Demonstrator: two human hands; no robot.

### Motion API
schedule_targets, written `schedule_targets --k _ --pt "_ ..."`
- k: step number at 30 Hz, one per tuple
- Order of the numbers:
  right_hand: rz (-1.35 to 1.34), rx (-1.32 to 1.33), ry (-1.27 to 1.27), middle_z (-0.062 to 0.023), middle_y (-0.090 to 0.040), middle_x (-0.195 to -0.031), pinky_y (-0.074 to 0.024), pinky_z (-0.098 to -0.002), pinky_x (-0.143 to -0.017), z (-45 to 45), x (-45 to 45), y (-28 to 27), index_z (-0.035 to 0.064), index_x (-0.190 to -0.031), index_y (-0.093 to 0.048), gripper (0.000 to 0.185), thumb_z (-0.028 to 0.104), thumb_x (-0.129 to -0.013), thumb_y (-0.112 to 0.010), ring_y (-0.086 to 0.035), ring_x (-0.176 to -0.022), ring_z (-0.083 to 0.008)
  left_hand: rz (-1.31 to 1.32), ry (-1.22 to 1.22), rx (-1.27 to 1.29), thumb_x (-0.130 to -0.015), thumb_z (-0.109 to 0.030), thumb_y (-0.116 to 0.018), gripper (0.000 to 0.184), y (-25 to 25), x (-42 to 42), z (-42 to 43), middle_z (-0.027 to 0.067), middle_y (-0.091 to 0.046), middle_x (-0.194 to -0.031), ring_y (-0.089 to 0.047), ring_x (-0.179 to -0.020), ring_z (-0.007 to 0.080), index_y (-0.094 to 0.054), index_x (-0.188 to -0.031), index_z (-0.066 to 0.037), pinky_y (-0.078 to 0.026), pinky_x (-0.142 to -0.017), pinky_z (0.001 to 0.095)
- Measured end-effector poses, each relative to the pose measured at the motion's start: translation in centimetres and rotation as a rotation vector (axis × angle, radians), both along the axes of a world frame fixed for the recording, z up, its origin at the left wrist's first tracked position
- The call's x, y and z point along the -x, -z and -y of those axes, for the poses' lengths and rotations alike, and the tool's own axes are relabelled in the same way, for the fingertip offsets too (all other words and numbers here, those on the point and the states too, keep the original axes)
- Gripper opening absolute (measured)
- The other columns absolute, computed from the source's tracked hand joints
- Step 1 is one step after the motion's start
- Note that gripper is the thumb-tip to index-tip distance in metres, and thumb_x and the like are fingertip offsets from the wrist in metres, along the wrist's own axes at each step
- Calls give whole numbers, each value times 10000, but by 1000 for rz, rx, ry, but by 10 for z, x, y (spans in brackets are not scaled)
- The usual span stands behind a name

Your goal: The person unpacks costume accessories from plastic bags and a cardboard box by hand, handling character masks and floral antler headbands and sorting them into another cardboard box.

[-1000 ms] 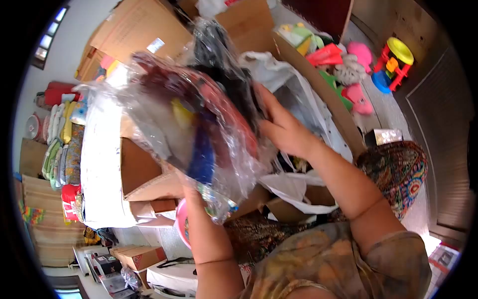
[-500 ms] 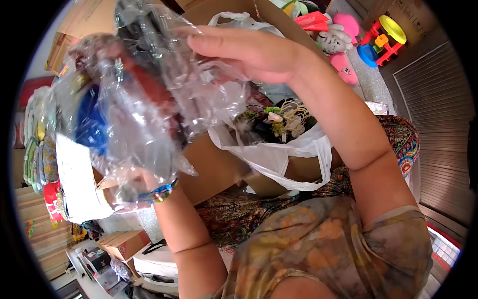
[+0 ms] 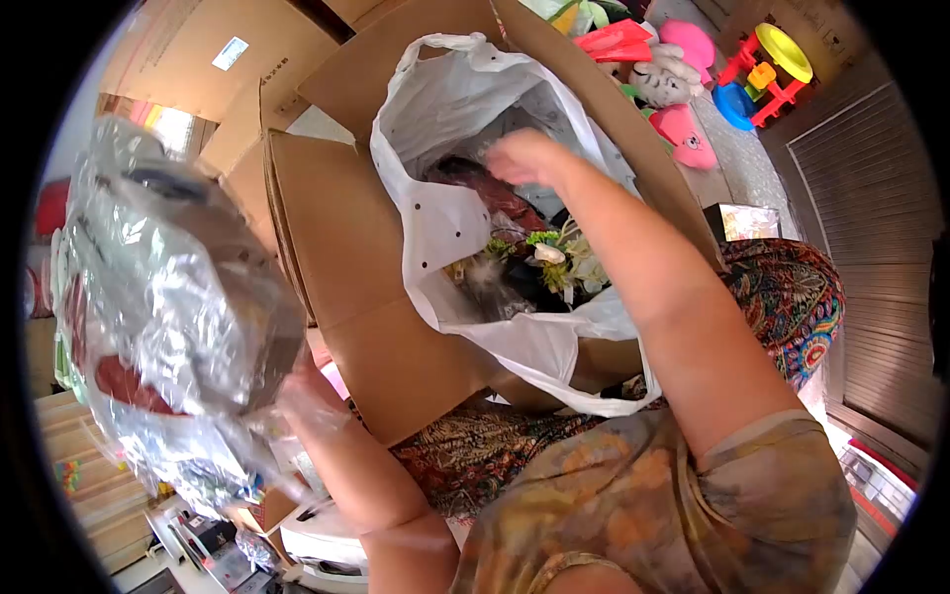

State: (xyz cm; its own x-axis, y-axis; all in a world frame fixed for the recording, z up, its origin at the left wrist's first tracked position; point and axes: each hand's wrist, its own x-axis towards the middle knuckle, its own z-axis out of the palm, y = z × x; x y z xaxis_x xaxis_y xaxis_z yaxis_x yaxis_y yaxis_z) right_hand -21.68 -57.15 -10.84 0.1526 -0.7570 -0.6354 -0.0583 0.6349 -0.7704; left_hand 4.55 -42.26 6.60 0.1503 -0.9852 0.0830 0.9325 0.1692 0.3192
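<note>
On the left, my left hand [image 3: 305, 384] is wrapped round the bundle of clear plastic packages [image 3: 183, 287], with dark red and grey contents showing through. My right hand [image 3: 524, 158] reaches into the mouth of a white plastic bag [image 3: 442, 213]; its fingers are blurred and partly hidden. Near it in the bag lie a dark red wrapped item [image 3: 495, 198] and artificial flowers [image 3: 549, 254]. The bag stands inside an open cardboard box [image 3: 346, 238] in front of me.
Stuffed toys, among them a pink one [image 3: 685, 137], lie beyond the box at the upper right, beside a red, yellow and blue plastic toy [image 3: 762, 77]. More cardboard boxes [image 3: 213, 59] stand at the upper left. A ribbed door [image 3: 871, 247] is at the right.
The packages have moved down and left with my left hand. My right hand has come off them and moved over the white bag, whose mouth and contents are now more exposed.
</note>
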Motion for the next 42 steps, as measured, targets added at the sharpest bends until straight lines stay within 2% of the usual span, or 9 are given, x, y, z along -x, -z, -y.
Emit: schedule_targets --k 5,11,13,16,21,23,31,37,42 --pt "-695 110 -417 -210 -557 -994 -431 -357 -758 -12 5 90 -37 -924 -586 296 153 -714 -500 -551 -914 -291 -32 -5 -9 -794 -309 -502 564 -2 -1 4 166 -326 -1235 -357 -1118 297 -289 -1239 -36 -315 -918 444" --pt "-781 87 -834 -183 -535 -1059 -417 -334 -800 -18 -5 159 -17 -975 -571 396 275 -726 -473 -518 -974 -319 -90 -1 -45 -795 -319 -502 577 0 0 11 169 -316 -1251 -348 -1133 300 -281 -1248 -38 -308 -927 450" --pt "-711 -104 -680 -108 -457 -1194 -353 -465 -879 -15 -14 175 85 -1083 -534 363 212 -757 -437 -435 -1096 -290 -122 -1 -52 -796 -322 -502 581 -1 1 13 169 -312 -1257 -346 -1138 301 -278 -1251 -39 -306 -930 451" --pt "-828 -103 -591 -152 -572 -1008 -430 -337 -768 -10 -6 166 -13 -971 -577 464 366 -705 -548 -552 -920 -291 -162 1 -65 -796 -327 -502 587 -2 4 15 171 -307 -1265 -341 -1146 303 -274 -1255 -39 -303 -935 454" --pt "-463 -160 -386 -153 -583 -961 -452 -345 -722 -9 5 153 -44 -947 -580 500 262 -576 -718 -581 -818 -248 -269 22 -54 -795 -325 -502 614 4 1 15 174 -266 -1292 -298 -1175 315 -240 -1272 -42 -271 -952 473" --pt "-356 -193 -277 -150 -586 -947 -459 -350 -715 -6 12 151 -41 -945 -578 446 196 -590 -707 -583 -805 -242 -360 109 52 -787 -302 -504 676 12 -8 16 180 -162 -1341 -185 -1231 346 -154 -1306 -46 -187 -986 516" --pt "297 -191 -27 -122 -584 -916 -464 -376 -747 9 42 131 8 -984 -544 297 3 -689 -577 -580 -814 -239 -88 47 32 -796 -305 -487 630 4 -2 13 174 -208 -1325 -222 -1226 287 -210 -1286 -24 -215 -996 441" --pt "-265 40 -107 -153 -584 -935 -436 -360 -744 10 49 60 1 -937 -574 230 42 -714 -537 -574 -848 -258 -26 7 20 -794 -301 -491 627 3 -5 6 172 -220 -1317 -234 -1218 284 -215 -1283 -23 -223 -992 436" --pt "-870 706 -102 -247 -496 -1062 -377 -361 -850 6 45 -5 -39 -984 -550 355 124 -673 -502 -493 -995 -325 20 -9 8 -793 -298 -494 624 3 -5 3 170 -230 -1310 -244 -1211 282 -220 -1280 -22 -229 -988 433"
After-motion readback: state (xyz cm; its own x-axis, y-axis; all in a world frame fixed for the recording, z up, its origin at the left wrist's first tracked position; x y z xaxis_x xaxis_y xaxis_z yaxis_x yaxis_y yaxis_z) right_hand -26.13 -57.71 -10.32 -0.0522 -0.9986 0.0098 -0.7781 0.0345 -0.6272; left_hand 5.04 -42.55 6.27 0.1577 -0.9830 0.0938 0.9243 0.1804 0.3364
